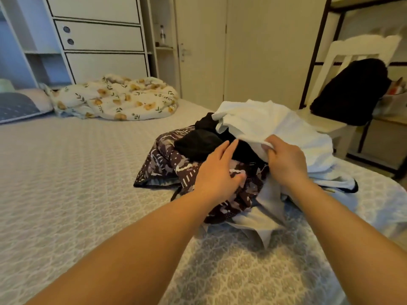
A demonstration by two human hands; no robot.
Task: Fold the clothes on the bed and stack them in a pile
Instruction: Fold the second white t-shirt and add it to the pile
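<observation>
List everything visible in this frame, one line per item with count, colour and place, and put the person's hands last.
bed: one, grey-patterned cover, fills the foreground
white towel: one, white, top right of the clothes heap
black garment: one, black, on the heap left of the towel
patterned garment: one, dark brown with white print, under the black one
grey garment: one, pale grey, near edge of the heap
floral quilt: one, cream with orange flowers, bunched at the far end of the bed
pillow: one, blue-grey, far left
chair: one, white, right of the bed
black item: one, on the chair
drawer unit: one, white, back wall
left hand: open, over the patterned garment
right hand: grips the towel's edge
</observation>
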